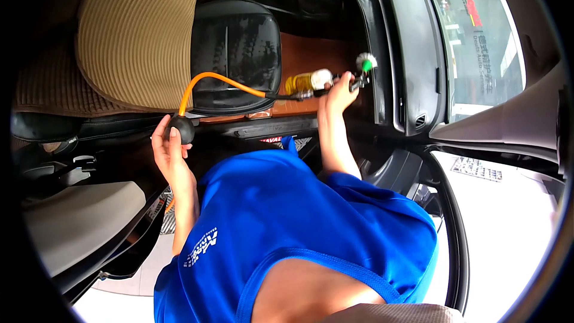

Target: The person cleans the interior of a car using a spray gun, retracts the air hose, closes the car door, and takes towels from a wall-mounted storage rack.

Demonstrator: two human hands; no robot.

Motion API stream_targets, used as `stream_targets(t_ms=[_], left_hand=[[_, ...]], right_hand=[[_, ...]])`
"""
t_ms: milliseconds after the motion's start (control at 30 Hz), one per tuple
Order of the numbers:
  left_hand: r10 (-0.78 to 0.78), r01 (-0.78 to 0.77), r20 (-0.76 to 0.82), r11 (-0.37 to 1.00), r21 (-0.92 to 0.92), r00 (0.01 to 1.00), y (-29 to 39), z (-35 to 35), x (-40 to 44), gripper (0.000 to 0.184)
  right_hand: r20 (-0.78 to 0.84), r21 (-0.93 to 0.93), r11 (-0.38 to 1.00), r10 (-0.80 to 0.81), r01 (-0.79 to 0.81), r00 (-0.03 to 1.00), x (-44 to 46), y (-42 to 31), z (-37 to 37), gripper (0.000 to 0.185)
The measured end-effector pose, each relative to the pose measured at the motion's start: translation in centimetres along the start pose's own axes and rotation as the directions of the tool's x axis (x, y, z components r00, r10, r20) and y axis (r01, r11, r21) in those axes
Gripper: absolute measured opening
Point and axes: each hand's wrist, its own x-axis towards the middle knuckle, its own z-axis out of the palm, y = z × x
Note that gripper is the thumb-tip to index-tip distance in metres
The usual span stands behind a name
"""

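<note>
My right hand (342, 93) is wrapped round an air cleaning gun (306, 94) held over the footwell. A bottle of yellow liquid (299, 82) with a white label is attached to the gun. At its tip is a round brush (366, 60) with pale bristles and a green centre, close to the lower dashboard. An orange hose (224, 79) arches from the back of the gun over the seat edge. It runs down to a black ball (183, 130), which my left hand (170, 143) grips with thumb and fingers.
The black seat (236, 54) has wet-looking marks on its cushion, and a ribbed beige cover (137, 36) lies over its backrest. The dashboard (412, 36) and windshield (478, 42) are to the right. An open car door (89, 221) stands at lower left. Brown matting (311, 54) lines the footwell.
</note>
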Motion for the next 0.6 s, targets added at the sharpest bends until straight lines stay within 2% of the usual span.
stream_targets(t_ms=[33, 67, 133, 267, 333, 433, 467, 533, 600], left_hand=[[-0.006, 0.006, -0.001, 1.000, 0.005, 1.000, 0.2, -0.1, 0.0, 0.036], [-0.012, 0.012, 0.004, 1.000, 0.013, 1.000, 0.4, -0.1, -0.1, 0.036], [0.009, -0.010, 0.028, 0.999, 0.034, 1.000, 0.6, -0.4, -0.2, 0.036], [0.004, -0.003, 0.041, 1.000, -0.018, 0.999, 0.7, -0.6, 0.0, 0.034], [-0.006, 0.008, 0.053, 0.999, -0.039, 0.999, 0.4, -0.6, -0.2, 0.034], [-0.035, 0.032, 0.155, 0.999, 0.020, 0.987, -0.6, -0.6, -0.8, 0.033], [-0.034, 0.033, 0.168, 0.999, 0.010, 0.985, -0.9, -0.5, -0.9, 0.032], [-0.037, 0.028, 0.174, 0.998, 0.054, 0.984, -1.0, -0.5, -1.5, 0.033], [-0.037, 0.029, 0.167, 0.998, 0.053, 0.985, -1.2, -0.4, -2.0, 0.033]], right_hand=[[0.011, -0.058, 0.998, 0.012, -0.011, 1.000, -1.2, -0.3, -1.6, 0.014], [-0.043, -0.039, 0.999, 0.003, -0.005, 0.999, -2.5, -0.7, -2.4, 0.013], [-0.050, -0.043, 0.998, 0.033, -0.036, 0.998, -4.7, -1.6, -4.6, 0.012], [-0.247, -0.018, 0.994, 0.104, -0.111, 0.963, -5.9, -2.7, -7.8, 0.016], [-0.236, -0.017, 0.994, 0.103, -0.110, 0.966, -5.2, -2.2, -9.1, 0.015], [-0.172, -0.109, 0.992, 0.046, -0.066, 0.984, -2.8, -0.1, -9.4, 0.014], [-0.183, -0.118, 0.991, 0.040, -0.062, 0.982, -2.2, 0.6, -9.1, 0.008], [-0.105, -0.144, 0.990, -0.022, 0.007, 0.994, -1.2, 1.5, -8.3, 0.007], [-0.026, -0.081, 0.996, -0.051, 0.049, 0.998, 1.1, 2.9, -7.3, 0.004]])
